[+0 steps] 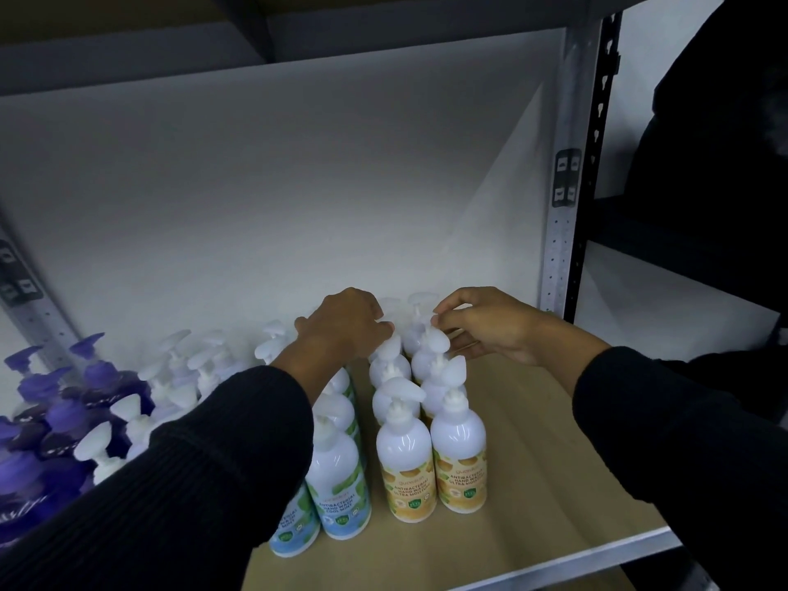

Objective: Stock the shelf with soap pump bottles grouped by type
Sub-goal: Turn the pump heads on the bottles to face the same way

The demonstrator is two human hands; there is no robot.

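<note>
On the shelf (533, 484), both hands' fingers pinch pump heads of rear yellow-label bottles (430, 484): left hand (345, 324), right hand (490, 326).

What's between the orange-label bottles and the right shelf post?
Nothing: in the head view the wooden shelf board is bare from the orange-label bottles across to the post; only the right hand hangs above it.
</note>
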